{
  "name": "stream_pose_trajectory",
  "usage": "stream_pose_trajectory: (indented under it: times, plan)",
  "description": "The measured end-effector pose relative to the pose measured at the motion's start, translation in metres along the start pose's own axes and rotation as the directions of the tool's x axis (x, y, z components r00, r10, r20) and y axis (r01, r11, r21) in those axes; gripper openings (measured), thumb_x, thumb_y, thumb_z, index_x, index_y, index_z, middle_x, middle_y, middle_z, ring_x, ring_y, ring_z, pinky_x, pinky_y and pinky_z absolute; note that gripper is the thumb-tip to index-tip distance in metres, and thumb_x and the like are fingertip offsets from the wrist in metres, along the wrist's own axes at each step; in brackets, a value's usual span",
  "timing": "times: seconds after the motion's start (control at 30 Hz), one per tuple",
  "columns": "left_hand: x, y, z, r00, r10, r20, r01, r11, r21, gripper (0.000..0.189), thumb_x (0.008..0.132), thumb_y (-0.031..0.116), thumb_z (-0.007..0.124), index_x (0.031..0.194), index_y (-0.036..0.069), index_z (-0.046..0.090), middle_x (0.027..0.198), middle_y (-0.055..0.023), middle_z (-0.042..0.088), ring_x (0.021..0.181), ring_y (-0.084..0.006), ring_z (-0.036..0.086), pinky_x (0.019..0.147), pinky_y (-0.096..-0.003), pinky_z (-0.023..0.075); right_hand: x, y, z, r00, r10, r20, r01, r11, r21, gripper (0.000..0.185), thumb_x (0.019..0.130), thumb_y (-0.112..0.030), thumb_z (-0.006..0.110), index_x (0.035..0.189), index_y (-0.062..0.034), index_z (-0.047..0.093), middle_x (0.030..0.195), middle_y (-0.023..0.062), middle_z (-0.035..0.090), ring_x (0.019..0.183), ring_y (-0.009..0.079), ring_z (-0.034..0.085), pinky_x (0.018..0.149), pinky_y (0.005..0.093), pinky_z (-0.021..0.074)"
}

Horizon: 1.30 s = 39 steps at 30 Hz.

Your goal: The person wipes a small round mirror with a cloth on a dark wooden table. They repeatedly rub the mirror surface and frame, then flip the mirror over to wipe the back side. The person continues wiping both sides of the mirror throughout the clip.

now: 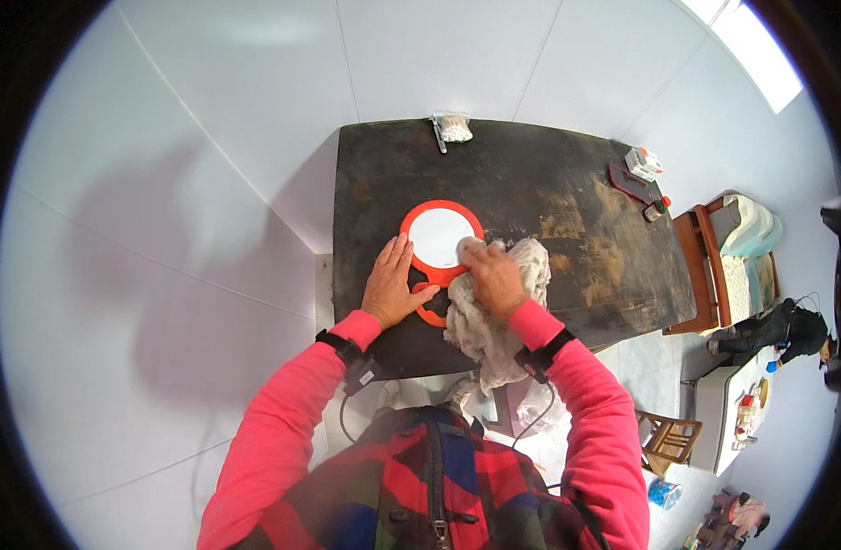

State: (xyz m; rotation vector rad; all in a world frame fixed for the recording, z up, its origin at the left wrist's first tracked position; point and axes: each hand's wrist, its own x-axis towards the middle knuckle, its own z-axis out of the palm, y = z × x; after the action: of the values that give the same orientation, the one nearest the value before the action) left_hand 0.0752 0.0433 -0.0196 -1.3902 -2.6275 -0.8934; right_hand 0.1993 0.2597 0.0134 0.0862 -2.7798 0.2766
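Observation:
A round mirror with a red frame lies on a dark, worn table, its red looped handle towards me. My left hand rests on the left part of the frame, fingers extended and close together, thumb over the handle. A crumpled whitish cloth is in my right hand, a bunched part of it pressed at the mirror's lower right edge. The rest of the cloth spreads under and around that hand and hangs over the near table edge.
At the far edge sit a pack of cotton swabs and a pen-like item. A small box, a dark red-edged phone or case and a small red-capped bottle lie at the right. Another person stands beyond a wooden chair.

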Motion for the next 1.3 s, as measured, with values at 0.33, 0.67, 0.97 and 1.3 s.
stream_pose_trajectory:
  times: [0.33,0.67,0.97,1.3]
  plan:
    - [0.0,-0.001,0.0,1.0,0.002,-0.01,-0.002,1.0,-0.007,0.093,0.084,0.048,0.081,0.15,-0.008,0.046,0.162,-0.0268,0.039,0.151,-0.0421,0.037,0.126,-0.0472,0.0311,0.011,0.004,-0.004,0.998,0.033,0.045,-0.031,0.999,-0.041,0.047,0.078,-0.007,0.072,0.125,-0.0078,0.069,0.132,0.0049,0.064,0.099,0.0296,0.065,0.086,0.0408,0.0572]
    - [0.001,-0.001,0.0,0.999,0.035,-0.025,-0.035,0.999,0.015,0.093,0.084,0.048,0.082,0.149,-0.008,0.046,0.161,-0.0269,0.04,0.15,-0.0427,0.037,0.125,-0.0475,0.0312,0.007,-0.003,-0.005,0.987,-0.105,0.124,0.099,0.994,0.054,0.041,0.08,-0.011,0.074,0.121,-0.0093,0.072,0.136,0.0033,0.065,0.106,0.0306,0.065,0.093,0.0428,0.0566]
    - [0.001,0.0,-0.001,1.0,0.028,-0.006,-0.028,1.0,0.004,0.094,0.084,0.05,0.08,0.149,-0.009,0.046,0.161,-0.0268,0.039,0.151,-0.0408,0.035,0.126,-0.0458,0.0301,0.004,0.011,-0.004,0.983,-0.038,0.182,0.029,0.998,0.052,0.04,0.078,-0.008,0.072,0.116,-0.0158,0.077,0.134,0.0043,0.067,0.11,0.0291,0.063,0.092,0.0415,0.0567]
    - [0.001,0.0,-0.001,1.0,0.017,0.009,-0.017,1.0,0.016,0.095,0.083,0.05,0.08,0.149,-0.009,0.046,0.162,-0.0266,0.038,0.151,-0.0406,0.035,0.126,-0.0457,0.029,0.003,0.015,-0.015,0.975,0.011,0.223,-0.009,1.0,-0.01,0.04,0.079,-0.013,0.076,0.118,-0.0198,0.075,0.138,0.0042,0.062,0.114,0.0306,0.063,0.096,0.0425,0.0567]
